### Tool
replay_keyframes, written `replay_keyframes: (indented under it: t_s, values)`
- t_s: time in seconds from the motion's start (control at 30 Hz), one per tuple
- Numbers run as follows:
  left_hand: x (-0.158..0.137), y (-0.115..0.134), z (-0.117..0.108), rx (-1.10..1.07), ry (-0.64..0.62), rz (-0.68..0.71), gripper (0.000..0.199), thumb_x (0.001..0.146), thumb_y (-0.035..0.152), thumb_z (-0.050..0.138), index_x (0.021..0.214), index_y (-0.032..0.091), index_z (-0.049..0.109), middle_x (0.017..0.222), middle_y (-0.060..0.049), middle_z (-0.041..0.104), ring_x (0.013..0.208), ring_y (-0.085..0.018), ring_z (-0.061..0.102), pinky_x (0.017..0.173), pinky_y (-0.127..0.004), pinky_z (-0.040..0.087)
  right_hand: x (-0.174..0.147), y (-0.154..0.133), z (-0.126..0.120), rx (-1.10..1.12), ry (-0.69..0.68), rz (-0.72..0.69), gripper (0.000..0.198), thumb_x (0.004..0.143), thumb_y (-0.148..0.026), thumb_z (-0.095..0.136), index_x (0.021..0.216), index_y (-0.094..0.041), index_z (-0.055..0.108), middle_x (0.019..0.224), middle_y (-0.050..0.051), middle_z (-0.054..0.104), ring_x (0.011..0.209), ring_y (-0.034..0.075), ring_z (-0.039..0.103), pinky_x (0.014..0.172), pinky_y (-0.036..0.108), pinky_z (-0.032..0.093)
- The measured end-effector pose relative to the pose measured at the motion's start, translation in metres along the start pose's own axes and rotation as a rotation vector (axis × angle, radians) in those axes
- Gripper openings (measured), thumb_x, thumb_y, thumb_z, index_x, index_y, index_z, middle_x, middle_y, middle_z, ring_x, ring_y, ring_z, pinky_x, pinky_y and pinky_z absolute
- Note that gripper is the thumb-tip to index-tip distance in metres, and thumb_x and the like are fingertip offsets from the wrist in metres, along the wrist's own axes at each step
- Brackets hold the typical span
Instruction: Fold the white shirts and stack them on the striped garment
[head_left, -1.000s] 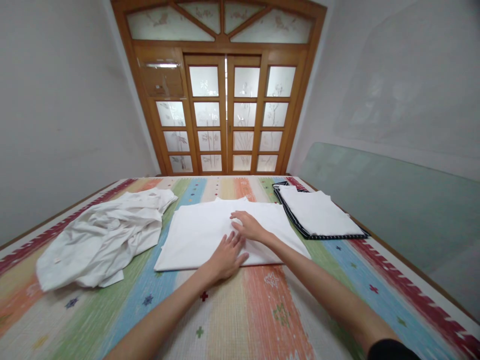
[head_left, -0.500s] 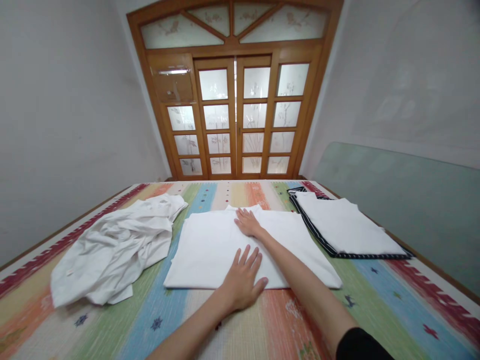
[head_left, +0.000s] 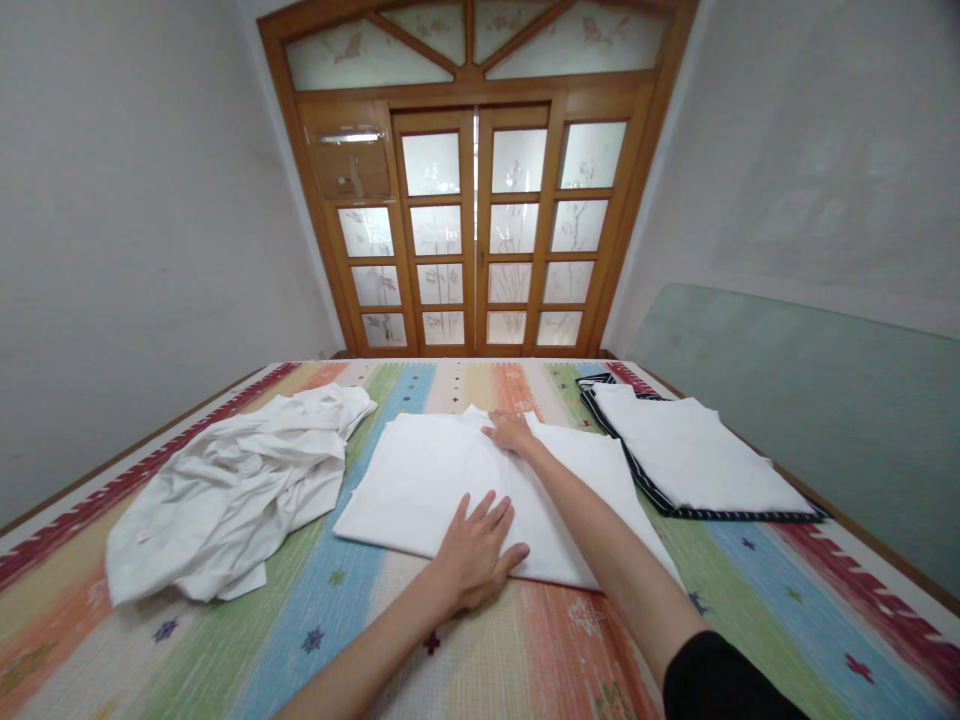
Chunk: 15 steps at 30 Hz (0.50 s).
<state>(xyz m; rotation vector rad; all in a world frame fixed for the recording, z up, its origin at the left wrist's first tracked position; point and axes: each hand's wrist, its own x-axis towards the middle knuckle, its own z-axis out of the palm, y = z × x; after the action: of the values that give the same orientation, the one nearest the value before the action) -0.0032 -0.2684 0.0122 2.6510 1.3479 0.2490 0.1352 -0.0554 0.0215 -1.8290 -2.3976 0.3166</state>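
A folded white shirt (head_left: 420, 480) lies in front of me, its collar at the far edge and its near edge slanting down to the right. My left hand (head_left: 476, 555) rests across that near edge, fingers spread flat on the cloth and thumb out to the right. Farther up, my right hand (head_left: 511, 432) lies on the shirt beside the collar, fingers stretched and slightly bent over the fabric. My right forearm hides part of the shirt's right side.
To the left lies a crumpled white garment (head_left: 240, 490). On the right, a folded white garment (head_left: 690, 445) sits on a black striped one (head_left: 637, 475). Beneath everything is a colourful striped cover (head_left: 300, 640). A pale green board (head_left: 795, 390) edges the right side; wooden glazed doors (head_left: 472, 230) stand beyond.
The folded shirt has turned slightly clockwise, its left near corner shifting away from me. My right hand has moved a little right and farther away; my left hand has shifted slightly left.
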Motion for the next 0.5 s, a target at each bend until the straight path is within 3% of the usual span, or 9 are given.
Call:
replay_keyframes:
  t_s: [0.13, 0.3, 0.5]
  values:
    - [-0.001, -0.005, -0.003, 0.035, 0.07, -0.004, 0.057, 0.099, 0.051, 0.021, 0.142, 0.023, 0.047, 0.148, -0.006, 0.047, 0.142, -0.029, 0.031, 0.117, -0.057, 0.018, -0.007, 0.019, -0.003, 0.015, 0.051, 0.089, 0.054, 0.093, -0.041, 0.048, 0.142, -0.019, 0.045, 0.15, 0.015, 0.041, 0.139, 0.033, 0.034, 0.113, 0.054, 0.019]
    - [0.0, -0.017, -0.011, 0.099, 0.096, 0.027, 0.047, 0.1, 0.039, 0.027, 0.132, 0.026, 0.057, 0.141, -0.003, 0.055, 0.14, -0.03, 0.035, 0.115, -0.059, 0.021, -0.024, 0.044, -0.01, 0.047, 0.081, 0.185, 0.066, 0.089, -0.041, 0.055, 0.148, -0.022, 0.033, 0.152, 0.017, 0.038, 0.137, 0.037, 0.036, 0.109, 0.056, 0.023]
    - [0.001, -0.054, -0.021, 0.182, 0.143, -0.037, 0.038, 0.094, 0.032, 0.04, 0.12, 0.028, 0.067, 0.139, -0.004, 0.057, 0.141, -0.032, 0.032, 0.114, -0.061, 0.021, -0.052, 0.065, -0.018, 0.085, 0.076, 0.247, 0.076, 0.082, -0.044, 0.065, 0.146, -0.016, 0.035, 0.148, 0.022, 0.038, 0.131, 0.039, 0.043, 0.104, 0.049, 0.035]
